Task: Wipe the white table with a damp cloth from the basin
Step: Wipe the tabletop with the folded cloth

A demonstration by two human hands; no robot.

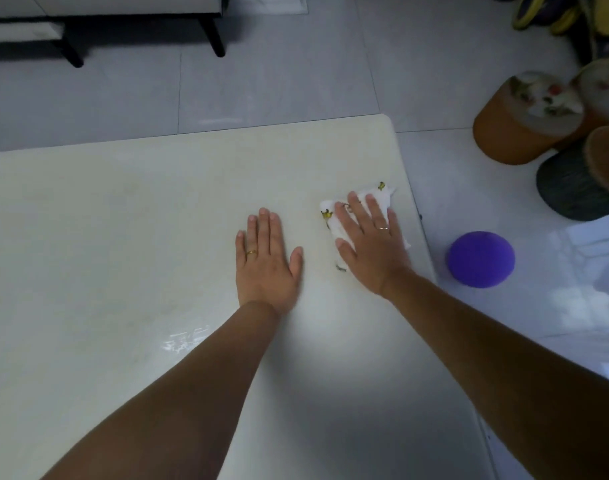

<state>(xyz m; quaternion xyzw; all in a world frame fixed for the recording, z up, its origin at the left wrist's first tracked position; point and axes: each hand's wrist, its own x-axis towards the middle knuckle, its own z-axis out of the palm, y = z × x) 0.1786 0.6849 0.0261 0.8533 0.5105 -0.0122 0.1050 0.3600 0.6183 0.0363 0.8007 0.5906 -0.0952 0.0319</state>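
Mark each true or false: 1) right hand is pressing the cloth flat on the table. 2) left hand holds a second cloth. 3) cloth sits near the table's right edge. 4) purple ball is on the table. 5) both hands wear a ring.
1) True. The right hand lies flat on the cloth, which rests on the white table.
2) False. The left hand lies flat on the bare tabletop with nothing under it.
3) True. It sits close to the right edge, short of the far corner.
4) False. The purple ball is on the floor, right of the table.
5) True. Each hand shows a ring.
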